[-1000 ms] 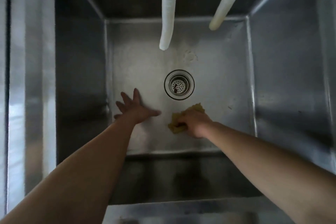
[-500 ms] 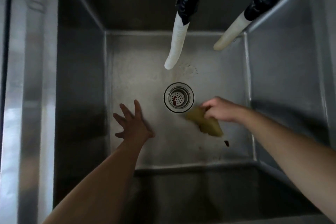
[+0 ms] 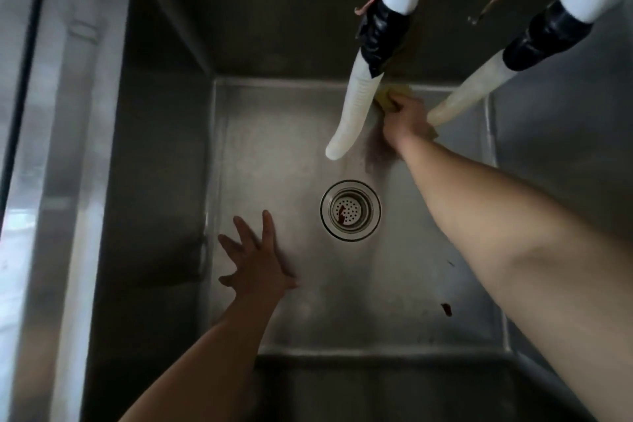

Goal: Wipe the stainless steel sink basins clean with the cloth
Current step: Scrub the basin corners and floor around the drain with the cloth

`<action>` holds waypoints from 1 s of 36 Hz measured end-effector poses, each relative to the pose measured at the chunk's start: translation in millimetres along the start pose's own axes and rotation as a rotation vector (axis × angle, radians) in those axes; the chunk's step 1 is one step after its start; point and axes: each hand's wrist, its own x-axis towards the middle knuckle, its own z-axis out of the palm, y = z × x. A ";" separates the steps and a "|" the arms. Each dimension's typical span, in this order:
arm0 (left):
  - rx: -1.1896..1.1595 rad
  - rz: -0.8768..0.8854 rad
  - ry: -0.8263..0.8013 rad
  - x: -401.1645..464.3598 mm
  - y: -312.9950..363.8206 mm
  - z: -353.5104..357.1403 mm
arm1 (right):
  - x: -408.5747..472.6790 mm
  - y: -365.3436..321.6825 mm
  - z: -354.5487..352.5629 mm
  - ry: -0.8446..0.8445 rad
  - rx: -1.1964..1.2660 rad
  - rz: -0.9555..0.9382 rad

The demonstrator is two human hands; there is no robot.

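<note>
A: Cloth (image 3: 394,100) sits at the basin's (image 3: 274,147) far edge, between the two white hoses (image 3: 352,113), bunched in the right hand (image 3: 406,116), fingers closed on it. Left hand (image 3: 255,260) lies spread flat on the basin floor, holding nothing.

B: Progress?

A: Midway, by my reading. Dark speck (image 3: 446,309) remains near the right corner, and residue shows in the drain strainer (image 3: 350,211). Side walls look dull and smeared. Any other basin is out of view.

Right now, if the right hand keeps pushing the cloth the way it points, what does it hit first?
Probably the sink's back wall: the right hand and cloth are at the floor's far edge, between the hoses. Depth is uncertain.
</note>
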 end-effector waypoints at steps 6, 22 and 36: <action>-0.002 0.015 -0.013 -0.1 -1.7 -0.9 | 1.3 -24.5 30.2 -0.190 -0.277 -0.285; -0.029 0.041 -0.057 -10.9 -0.2 -11.0 | -96.3 59.6 12.9 -0.707 -0.291 -0.148; -0.044 0.040 -0.071 -11.5 -1.6 -11.3 | -125.6 94.0 -72.3 -0.601 0.432 0.238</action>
